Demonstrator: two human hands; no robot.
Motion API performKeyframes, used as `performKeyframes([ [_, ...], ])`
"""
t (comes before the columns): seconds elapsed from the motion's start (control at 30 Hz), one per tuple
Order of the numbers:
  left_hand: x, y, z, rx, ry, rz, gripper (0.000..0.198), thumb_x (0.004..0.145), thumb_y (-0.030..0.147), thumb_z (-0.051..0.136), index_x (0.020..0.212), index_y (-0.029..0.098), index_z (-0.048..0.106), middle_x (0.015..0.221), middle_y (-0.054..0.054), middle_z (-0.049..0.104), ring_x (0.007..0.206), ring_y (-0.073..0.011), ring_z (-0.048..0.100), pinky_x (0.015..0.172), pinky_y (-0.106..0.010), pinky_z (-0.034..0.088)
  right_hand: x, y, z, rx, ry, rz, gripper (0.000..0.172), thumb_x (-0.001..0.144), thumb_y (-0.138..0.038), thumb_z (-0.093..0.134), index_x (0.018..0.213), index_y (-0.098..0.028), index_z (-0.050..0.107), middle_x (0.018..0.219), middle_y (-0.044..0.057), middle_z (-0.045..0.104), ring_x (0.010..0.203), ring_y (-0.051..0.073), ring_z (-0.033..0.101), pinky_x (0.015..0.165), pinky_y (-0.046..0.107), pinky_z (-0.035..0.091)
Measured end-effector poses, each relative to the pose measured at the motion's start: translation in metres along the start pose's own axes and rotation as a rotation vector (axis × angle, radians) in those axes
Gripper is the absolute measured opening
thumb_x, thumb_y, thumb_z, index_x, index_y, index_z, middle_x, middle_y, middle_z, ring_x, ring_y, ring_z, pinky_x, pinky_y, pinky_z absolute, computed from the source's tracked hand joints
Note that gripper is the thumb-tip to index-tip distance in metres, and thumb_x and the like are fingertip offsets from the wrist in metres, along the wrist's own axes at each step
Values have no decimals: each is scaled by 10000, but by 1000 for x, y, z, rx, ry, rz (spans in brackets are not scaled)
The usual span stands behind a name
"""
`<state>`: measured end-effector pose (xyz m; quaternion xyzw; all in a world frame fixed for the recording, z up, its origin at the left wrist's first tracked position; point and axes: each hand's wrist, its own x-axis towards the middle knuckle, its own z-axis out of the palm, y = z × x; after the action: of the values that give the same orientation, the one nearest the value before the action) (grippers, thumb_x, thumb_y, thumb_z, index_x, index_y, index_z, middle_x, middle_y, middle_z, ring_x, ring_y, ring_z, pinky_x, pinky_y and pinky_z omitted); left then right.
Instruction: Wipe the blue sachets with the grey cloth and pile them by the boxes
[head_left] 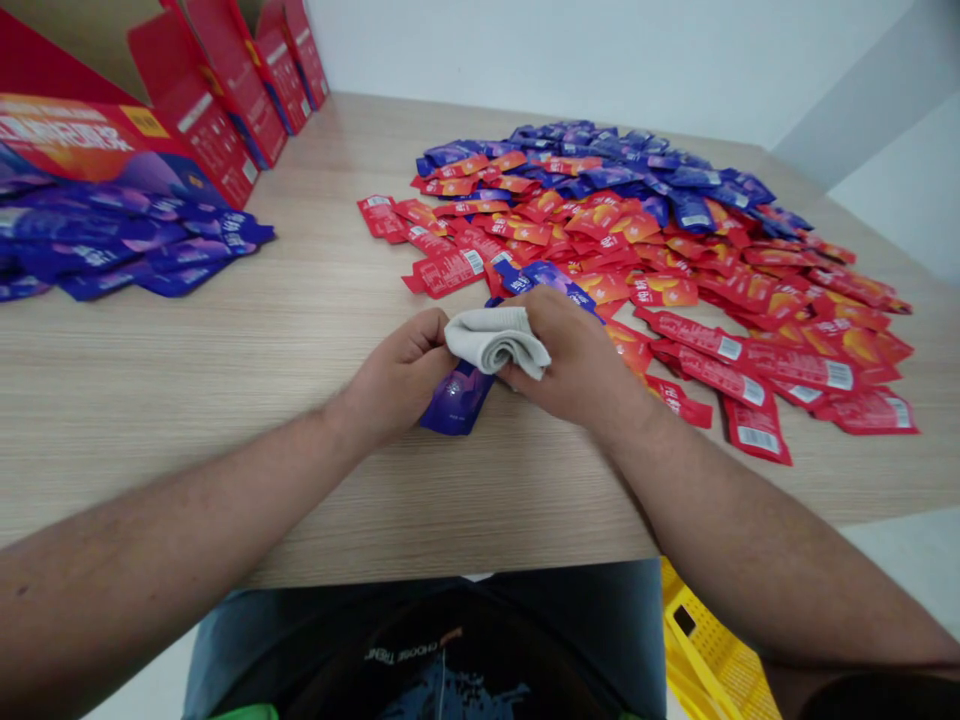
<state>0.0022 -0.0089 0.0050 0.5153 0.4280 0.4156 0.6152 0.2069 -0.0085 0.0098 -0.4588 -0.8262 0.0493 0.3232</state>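
My left hand [401, 375] is closed on a purple-blue pouch [456, 402], whose lower end hangs below the fingers over the table. My right hand [577, 350] grips a folded, rolled white cloth [496, 338] that lies against the pouch and hides its upper part. Both hands nearly meet at the cloth. Just beyond my right hand, another purple-blue pouch [551, 278] rests at the near edge of a pile of red-orange pouches [667, 285].
More purple-blue pouches [622, 165] top the pile's far side. At left, a row of purple-blue pouches [127, 235] lies before open red cartons [217, 160]. A yellow basket [716, 650] stands below the front edge of the wooden table [300, 330], on the right.
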Motion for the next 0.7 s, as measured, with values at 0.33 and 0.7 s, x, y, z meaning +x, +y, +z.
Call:
performKeyframes([
  [0.33,0,0,0,-16,0,6,167,775,119,636,700,195,508,631,35,499,543,-90,386,518,-213,304,1,2,0,-34,5,17,179,895,-368,665,992,-218,650,970,76,702,938,259,632,820,384,493],
  [0.7,3,-2,-1,-4,5,27,184,777,116,595,686,196,456,613,45,463,514,-75,351,493,-207,286,1,1,3,-60,8,72,178,924,-367,653,1000,-206,652,986,93,700,976,279,630,848,405,487],
])
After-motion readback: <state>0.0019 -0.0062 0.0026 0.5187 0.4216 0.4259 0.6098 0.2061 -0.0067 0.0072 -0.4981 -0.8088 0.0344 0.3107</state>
